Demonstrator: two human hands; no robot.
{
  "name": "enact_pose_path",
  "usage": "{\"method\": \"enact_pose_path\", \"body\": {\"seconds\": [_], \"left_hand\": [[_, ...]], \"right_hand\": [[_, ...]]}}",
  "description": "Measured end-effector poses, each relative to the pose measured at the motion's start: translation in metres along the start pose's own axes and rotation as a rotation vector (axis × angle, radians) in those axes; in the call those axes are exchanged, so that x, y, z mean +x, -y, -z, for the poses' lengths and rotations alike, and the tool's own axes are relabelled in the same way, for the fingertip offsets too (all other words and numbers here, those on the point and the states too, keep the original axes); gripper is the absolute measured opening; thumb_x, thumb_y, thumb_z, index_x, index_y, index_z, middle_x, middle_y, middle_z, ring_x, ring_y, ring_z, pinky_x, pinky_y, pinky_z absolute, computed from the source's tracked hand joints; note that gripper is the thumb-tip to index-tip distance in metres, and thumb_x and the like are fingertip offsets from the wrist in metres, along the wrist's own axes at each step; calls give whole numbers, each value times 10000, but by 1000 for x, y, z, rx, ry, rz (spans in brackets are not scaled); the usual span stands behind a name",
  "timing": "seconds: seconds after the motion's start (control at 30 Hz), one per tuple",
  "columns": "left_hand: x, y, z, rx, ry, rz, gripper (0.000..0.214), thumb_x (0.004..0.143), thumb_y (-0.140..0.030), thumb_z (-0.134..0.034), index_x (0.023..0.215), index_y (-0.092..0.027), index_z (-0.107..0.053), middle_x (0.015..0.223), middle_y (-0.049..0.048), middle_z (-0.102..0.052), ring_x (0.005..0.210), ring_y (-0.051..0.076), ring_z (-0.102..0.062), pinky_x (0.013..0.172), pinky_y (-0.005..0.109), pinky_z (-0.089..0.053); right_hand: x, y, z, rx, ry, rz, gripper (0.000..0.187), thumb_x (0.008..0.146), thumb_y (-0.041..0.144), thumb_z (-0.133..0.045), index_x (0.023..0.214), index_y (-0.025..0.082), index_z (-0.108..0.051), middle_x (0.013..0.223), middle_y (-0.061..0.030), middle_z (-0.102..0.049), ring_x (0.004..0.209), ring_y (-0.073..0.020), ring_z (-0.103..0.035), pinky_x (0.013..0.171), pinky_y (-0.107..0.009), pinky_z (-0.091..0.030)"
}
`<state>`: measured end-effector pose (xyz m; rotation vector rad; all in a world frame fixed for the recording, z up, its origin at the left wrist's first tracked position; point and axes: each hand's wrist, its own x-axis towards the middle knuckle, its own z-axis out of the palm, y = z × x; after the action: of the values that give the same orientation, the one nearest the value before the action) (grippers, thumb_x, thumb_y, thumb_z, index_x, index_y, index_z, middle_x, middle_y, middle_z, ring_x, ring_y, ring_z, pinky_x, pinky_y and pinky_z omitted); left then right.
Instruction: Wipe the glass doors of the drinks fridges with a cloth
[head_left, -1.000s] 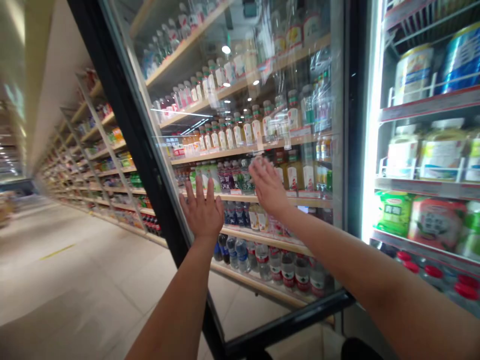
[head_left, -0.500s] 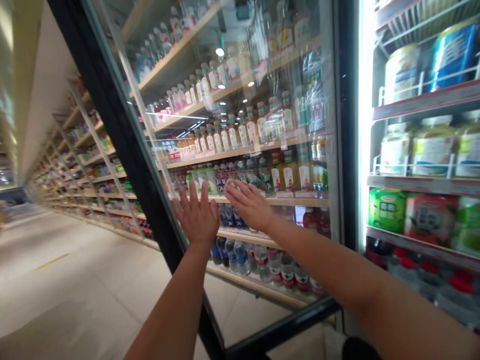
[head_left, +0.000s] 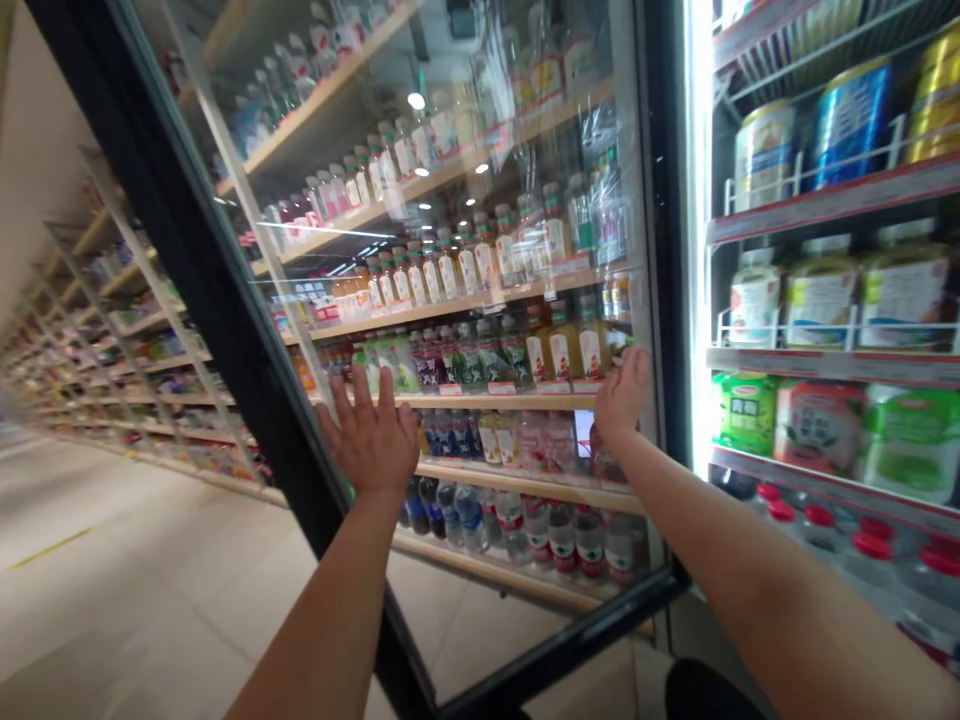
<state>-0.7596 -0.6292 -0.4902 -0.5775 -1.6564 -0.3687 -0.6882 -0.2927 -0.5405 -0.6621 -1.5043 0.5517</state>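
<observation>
Pale floor tiles (head_left: 142,560) ran off to the left of the glass door (head_left: 217,300), with a yellow strip (head_left: 51,547) on them. Beyond the strip, and also left of the door, I saw long stocked shelving (head_left: 112,340), its goods too blurred for me to name.

Watching from afar through the head camera, I had the door across the middle of my view, its thick black frame slanting down toward me and its pane mostly clear, with ceiling lights mirrored in it. Near the pane's left edge, the left hand (head_left: 371,430) was raised with its fingers spread, the palm turned to the glass; it looked flat against it, though the contact itself was hidden from me. To the right of that hand, rows of bottles (head_left: 450,275) showed in the pane. Near its right edge stood the right hand (head_left: 622,395), fingers pointing up and close together. The two hands were well apart, neither one gripping anything that I could see.

Right of the door, a lit cooler (head_left: 701,250) held a blue can (head_left: 851,120) on its upper shelf, white-lidded bottles (head_left: 821,290) below, then a reddish pack (head_left: 817,430) between green ones, and red-capped bottles (head_left: 870,545) lowest.
</observation>
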Motion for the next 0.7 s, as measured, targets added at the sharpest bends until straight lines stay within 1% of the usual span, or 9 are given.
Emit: {"method": "enact_pose_path", "body": {"seconds": [0.07, 0.13, 0.27, 0.33, 0.43, 0.5, 0.57, 0.63, 0.7], "left_hand": [[0, 0, -1, -2, -8, 5, 543, 1037, -313, -448, 1558, -162, -431, 1647, 148, -278, 1557, 358, -125, 1246, 618, -98], [0, 1, -1, 10, -21, 1, 543, 1036, -308, -455, 1557, -157, -431, 1645, 152, -282, 1558, 355, -122, 1247, 613, -97], [0, 2, -2, 32, -35, -21, 550, 1030, -304, -479, 1556, -153, -432, 1640, 157, -291, 1558, 353, -126, 1250, 601, -102], [-1, 3, -2, 35, -35, -25, 549, 1030, -306, -483, 1557, -159, -432, 1643, 148, -287, 1558, 348, -130, 1253, 590, -102], [-2, 4, -3, 40, -31, -21, 549, 1033, -306, -485, 1563, -175, -423, 1649, 131, -277, 1561, 335, -121, 1256, 578, -101], [-2, 4, -5, 43, -32, -15, 546, 1035, -300, -483, 1565, -189, -419, 1651, 124, -275, 1562, 328, -118, 1256, 575, -100], [-2, 5, -7, 38, -37, -13, 544, 1034, -293, -483, 1565, -192, -420, 1649, 126, -280, 1563, 325, -116, 1256, 576, -100], [-2, 5, -8, 29, -42, -19, 547, 1032, -289, -488, 1565, -187, -419, 1646, 133, -286, 1563, 327, -113, 1253, 585, -105], [-2, 6, -8, 16, -50, -30, 554, 1030, -288, -493, 1568, -186, -411, 1644, 139, -289, 1562, 334, -115, 1246, 602, -114]], "right_hand": [[-1, -20, 0, -10, -41, -70, 628, 941, 228, -271, 1527, 26, -376, 1557, -270, -341, 1499, -352, -294, 1162, -666, -318], [11, -20, -3, -8, -74, -77, 634, 929, 210, -275, 1521, 5, -371, 1557, -281, -332, 1509, -356, -263, 1170, -674, -297], [39, 5, -11, 27, -57, 88, 621, 939, 213, -298, 1521, 17, -387, 1603, -210, -297, 1544, -296, -183, 1254, -565, -249], [37, 13, -13, 48, -28, 190, 616, 955, 226, -290, 1535, 37, -376, 1622, -170, -281, 1555, -261, -156, 1280, -523, -225], [20, 23, -16, 70, -3, 277, 632, 954, 215, -290, 1566, 59, -322, 1636, -154, -251, 1565, -249, -114, 1285, -545, -203], [12, 39, -19, 86, -8, 330, 646, 955, 198, -287, 1590, 83, -277, 1642, -147, -232, 1569, -262, -103, 1278, -572, -206], [9, 68, -21, 110, 2, 438, 652, 968, 185, -278, 1616, 131, -232, 1648, -120, -228, 1573, -266, -99, 1278, -576, -216], [1, 104, -25, 140, 62, 611, 655, 982, 171, -290, 1632, 190, -209, 1652, -75, -239, 1579, -251, -80, 1292, -551, -217], [-20, 134, -28, 172, 156, 800, 641, 987, 150, -328, 1622, 198, -254, 1655, -48, -251, 1582, -236, -56, 1306, -510, -210]]}}
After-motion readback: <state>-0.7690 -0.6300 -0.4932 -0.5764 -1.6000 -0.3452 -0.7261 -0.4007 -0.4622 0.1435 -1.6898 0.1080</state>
